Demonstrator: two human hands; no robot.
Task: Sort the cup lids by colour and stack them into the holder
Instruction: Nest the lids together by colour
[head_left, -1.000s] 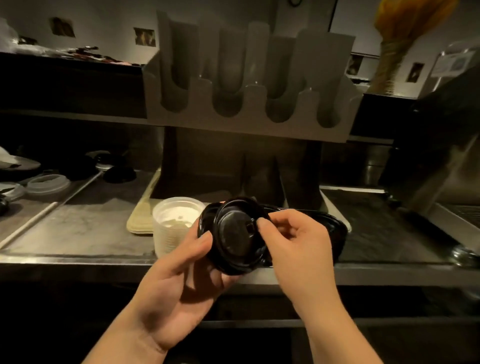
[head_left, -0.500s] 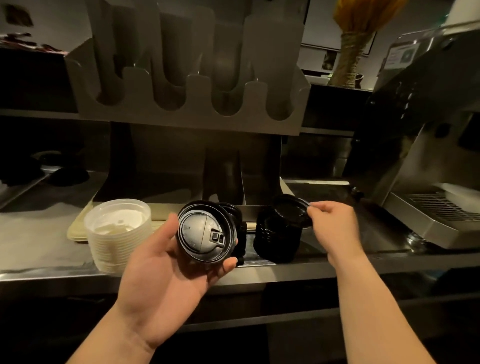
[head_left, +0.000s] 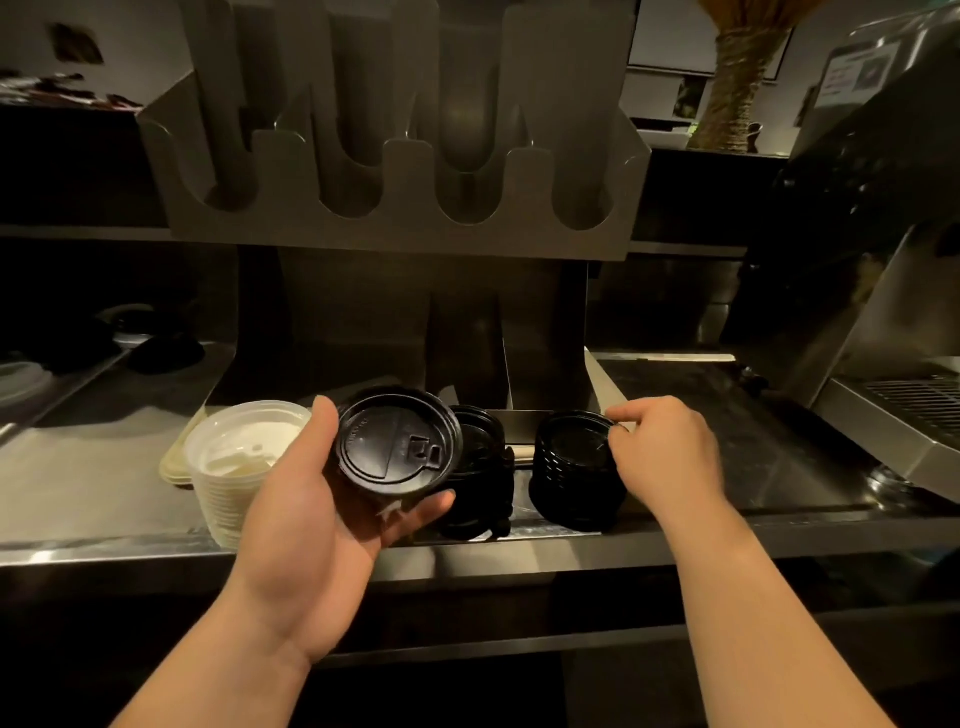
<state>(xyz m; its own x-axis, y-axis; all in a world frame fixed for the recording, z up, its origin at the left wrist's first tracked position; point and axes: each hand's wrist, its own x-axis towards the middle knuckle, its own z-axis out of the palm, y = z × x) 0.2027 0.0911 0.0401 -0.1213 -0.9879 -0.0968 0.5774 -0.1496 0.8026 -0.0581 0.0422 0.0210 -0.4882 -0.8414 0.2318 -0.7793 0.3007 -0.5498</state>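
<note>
Sorting step in hand: left hand (head_left: 317, 519) cups a short black lid stack (head_left: 397, 449), top face tilted toward the viewer. Right hand (head_left: 665, 457) pinches the top rim of the black pile (head_left: 576, 470) right of it on the surface (head_left: 104, 488). Next move probably calls for lifting into the holder (head_left: 395, 234) above; slot axes run vertical.

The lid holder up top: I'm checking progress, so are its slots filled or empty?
Empty. All four slots of the holder show bare grey walls; the black lids and white lids sit on the counter.
</note>
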